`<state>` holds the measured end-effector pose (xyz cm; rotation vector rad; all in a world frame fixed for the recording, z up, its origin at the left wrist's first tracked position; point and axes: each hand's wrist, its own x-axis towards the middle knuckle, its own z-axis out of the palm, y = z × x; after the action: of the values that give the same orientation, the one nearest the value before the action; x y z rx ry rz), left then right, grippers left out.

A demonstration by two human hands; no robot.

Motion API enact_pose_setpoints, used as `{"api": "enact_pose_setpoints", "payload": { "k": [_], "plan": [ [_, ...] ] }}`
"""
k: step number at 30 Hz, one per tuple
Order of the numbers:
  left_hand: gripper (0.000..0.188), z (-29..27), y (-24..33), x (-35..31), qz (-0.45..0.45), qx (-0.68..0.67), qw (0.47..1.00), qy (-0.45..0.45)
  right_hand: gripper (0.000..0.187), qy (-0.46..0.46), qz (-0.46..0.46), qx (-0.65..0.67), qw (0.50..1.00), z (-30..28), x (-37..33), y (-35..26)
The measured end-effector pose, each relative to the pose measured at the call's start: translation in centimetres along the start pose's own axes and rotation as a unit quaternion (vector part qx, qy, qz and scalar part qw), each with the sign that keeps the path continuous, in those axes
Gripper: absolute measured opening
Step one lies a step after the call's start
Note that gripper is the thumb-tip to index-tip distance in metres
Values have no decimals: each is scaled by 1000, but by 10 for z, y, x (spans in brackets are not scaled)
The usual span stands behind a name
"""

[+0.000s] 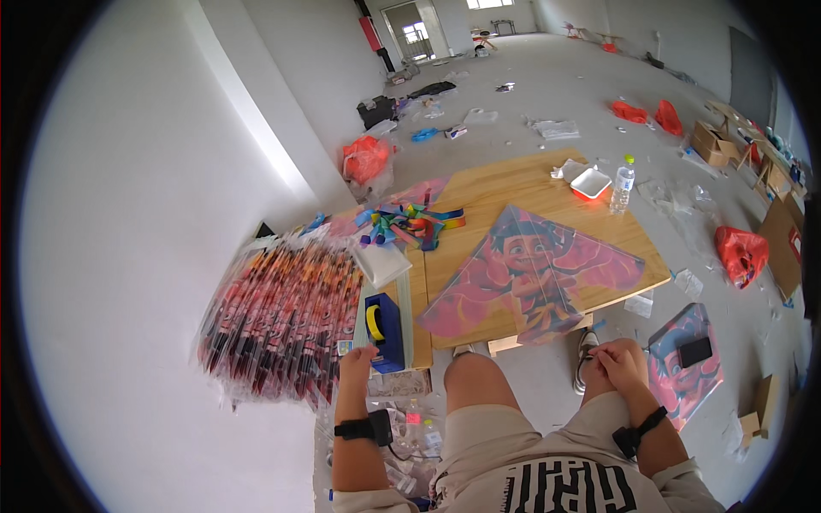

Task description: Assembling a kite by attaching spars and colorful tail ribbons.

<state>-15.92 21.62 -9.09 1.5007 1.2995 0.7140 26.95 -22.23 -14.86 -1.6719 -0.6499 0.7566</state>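
- Kite: pink and red, with a dark-haired cartoon figure and yellow swirls
- Dispenser: deep blue
- Tape roll: bright yellow
- Packs: red, pink, orange and black, in streaky bands under clear plastic
- Ribbons: rainbow bands of blue, purple, green, yellow, orange and red
- Table: honey-brown, wood-grained
- Bottle: clear
- Cap: lime green
- Tray: white inside, orange-red outside
- Bag at right: red
- Phone: black
- Shorts: beige
- Shirt: beige, printed with bold black blocky shapes
- Floor: pale grey
- Wall: white
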Motion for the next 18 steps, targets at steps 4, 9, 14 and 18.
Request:
{"api": "enact_pose_setpoints", "payload": {
  "k": [4,9,14,18],
  "plan": [
    [23,-2,-32,-31,-102,-137,984,-40,24,9,1,-6,1000,0,3,1],
    [22,6,-66,-31,-113,-136,984,-35,24,-5,18,1,1000,2,6,-1],
    [23,14,-86,-15,-65,-40,997,-19,23,-12,34,9,999,5,0,-5],
    [19,-14,-133,23,71,230,970,28,22,-20,19,15,999,13,3,-5]
  ]
}}
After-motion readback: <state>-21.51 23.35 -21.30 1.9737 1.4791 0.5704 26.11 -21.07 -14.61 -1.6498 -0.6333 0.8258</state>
